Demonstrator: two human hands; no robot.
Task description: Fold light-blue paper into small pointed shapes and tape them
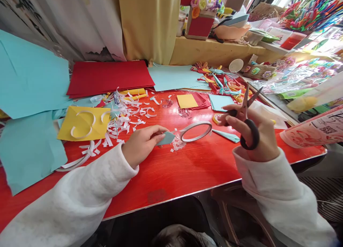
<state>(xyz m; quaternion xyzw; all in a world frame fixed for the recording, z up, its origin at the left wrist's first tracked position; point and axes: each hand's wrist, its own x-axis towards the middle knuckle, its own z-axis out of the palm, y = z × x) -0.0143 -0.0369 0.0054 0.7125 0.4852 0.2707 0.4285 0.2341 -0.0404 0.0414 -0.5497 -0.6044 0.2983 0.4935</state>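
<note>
Between the thumb and fingers of my left hand (144, 143) is a small light-blue paper piece (166, 138), its pointed end facing right. My right hand (257, 132) is raised over the table's right side, its fingers in the black handles of a pair of scissors (245, 105). The scissor blades point up and are spread apart, away from the paper. A roll of tape (197, 132) lies between my hands, close to the paper's tip. Beyond it a folded light-blue paper strip (226, 135) rests on the red table (187, 172).
White paper scraps (123, 118) litter the left, beside a yellow sheet (83, 123) and large blue sheets (32, 147). Red sheets (109, 77) lie at the back. Yellow squares (187, 101) and blue squares (220, 102) sit mid-table. A pink-patterned cup (313, 127) stands at the right edge.
</note>
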